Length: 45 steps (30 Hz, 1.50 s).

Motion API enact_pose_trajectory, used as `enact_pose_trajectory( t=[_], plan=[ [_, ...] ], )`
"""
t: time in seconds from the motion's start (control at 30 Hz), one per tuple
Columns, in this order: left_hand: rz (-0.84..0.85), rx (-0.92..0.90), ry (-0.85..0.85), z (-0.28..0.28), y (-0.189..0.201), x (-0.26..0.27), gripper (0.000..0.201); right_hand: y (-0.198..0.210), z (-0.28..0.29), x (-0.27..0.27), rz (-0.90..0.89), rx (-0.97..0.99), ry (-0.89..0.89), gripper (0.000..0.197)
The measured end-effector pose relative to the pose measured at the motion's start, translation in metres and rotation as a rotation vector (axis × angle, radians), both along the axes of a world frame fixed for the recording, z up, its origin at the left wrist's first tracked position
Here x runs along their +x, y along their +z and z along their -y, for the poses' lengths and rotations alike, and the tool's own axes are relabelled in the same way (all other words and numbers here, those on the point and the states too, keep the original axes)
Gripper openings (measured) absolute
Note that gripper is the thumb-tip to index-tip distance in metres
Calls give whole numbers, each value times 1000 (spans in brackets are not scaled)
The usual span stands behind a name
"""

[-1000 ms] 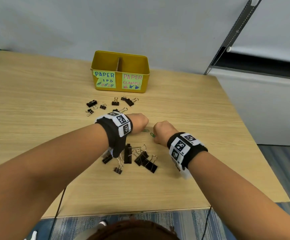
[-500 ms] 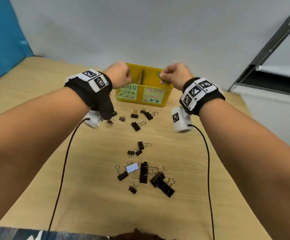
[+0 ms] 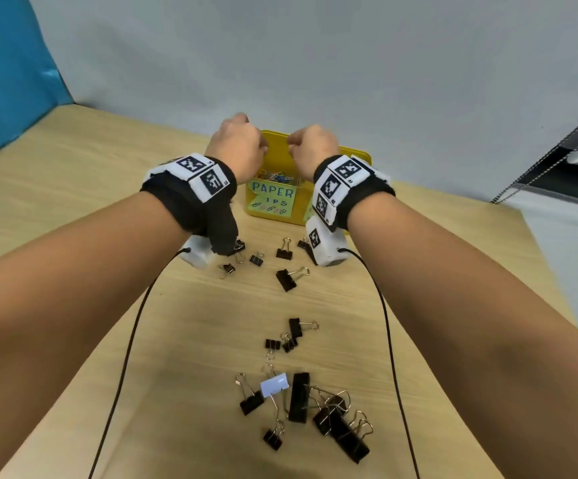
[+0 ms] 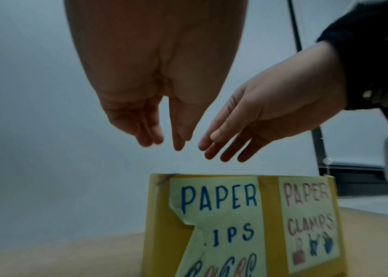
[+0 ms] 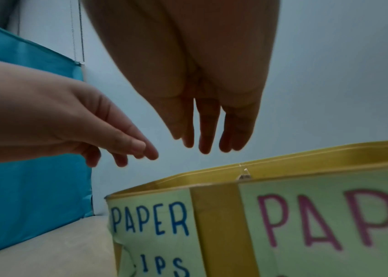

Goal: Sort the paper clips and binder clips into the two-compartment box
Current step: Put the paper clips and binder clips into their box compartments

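- Overhead, both hands hover above the yellow box (image 3: 356, 160); paper clips (image 3: 277, 177) lie in its left compartment, and black binder clips (image 3: 299, 397) are scattered on the bench (image 3: 73, 209), with open room around them.
- Left wrist: left hand (image 4: 145, 90), fingers straight, holds nothing. The binder clips look stiff and light; best pinched by the body.
- Right wrist: right hand (image 5: 202, 90) likewise spread and empty above the box rim.

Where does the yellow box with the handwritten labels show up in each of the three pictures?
Head view: the yellow box sits upper middle, partly hidden behind both wrists.
Left wrist view: bottom centre-right, below the fingers.
Right wrist view: bottom right, filling that corner.
Shared landmark: the green PAPER label in blue letters, on the box's left front.
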<state>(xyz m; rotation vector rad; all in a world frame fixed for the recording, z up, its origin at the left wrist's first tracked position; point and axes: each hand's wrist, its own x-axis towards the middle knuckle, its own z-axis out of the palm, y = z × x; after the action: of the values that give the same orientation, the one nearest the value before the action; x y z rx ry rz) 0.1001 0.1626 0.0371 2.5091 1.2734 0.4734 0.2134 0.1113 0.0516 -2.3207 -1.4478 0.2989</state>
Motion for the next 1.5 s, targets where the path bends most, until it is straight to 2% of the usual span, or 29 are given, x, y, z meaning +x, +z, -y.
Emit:
enact_pose_trajectory(
  t=[0.1,0.17,0.2,0.27,0.33,0.43,0.5,0.6,0.67,0.8,0.87,1.0,1.1,1.2,1.27,1.4,1.43,1.5],
  plan=[
    [42,-15,-61,25,1,-16,23,5,21,-1,29,15,51,27],
    [-2,-204,-196,53,-1,-29,11,11,49,-5,89,-112,168,22],
    [-84,-318,-304,68,-2,-34,10,12,64,-8,111,-228,233,19],
    [-334,-506,-517,101,-6,-42,26,8,100,-18,41,-515,325,19],
    [-564,-618,-624,134,-14,-48,49,-3,138,-31,-100,-744,364,31],
    [-790,-582,-658,175,-27,-57,95,-16,192,-45,-192,-888,367,60],
    [-829,-520,-647,196,-39,-63,114,-25,221,-50,-154,-936,366,78],
    [-789,-391,-632,218,-58,-68,114,-45,248,-58,30,-955,318,98],
    [-686,-308,-622,226,-67,-67,101,-57,259,-63,47,-891,256,97],
    [-560,-252,-569,229,-72,-64,66,-68,266,-64,-61,-672,175,67],
    [-522,-240,-546,230,-75,-63,55,-72,266,-64,-147,-594,138,57],
    [-390,-259,-495,225,-78,-65,45,-85,260,-61,-267,-399,40,45],
    [-286,-298,-464,218,-75,-66,42,-90,254,-52,-311,-246,-75,19],
    [-212,-345,-414,207,-70,-68,44,-90,248,-44,-315,-203,-140,11],
    [-185,-363,-393,199,-69,-70,45,-87,243,-44,-326,-227,-149,25],
    [-169,-411,-386,190,-68,-67,47,-82,235,-50,-262,-365,-15,71],
    [-170,-418,-389,188,-68,-65,47,-81,233,-53,-237,-404,16,78],
    [-184,-422,-400,184,-68,-63,46,-80,228,-55,-188,-434,57,76]
  ],
)
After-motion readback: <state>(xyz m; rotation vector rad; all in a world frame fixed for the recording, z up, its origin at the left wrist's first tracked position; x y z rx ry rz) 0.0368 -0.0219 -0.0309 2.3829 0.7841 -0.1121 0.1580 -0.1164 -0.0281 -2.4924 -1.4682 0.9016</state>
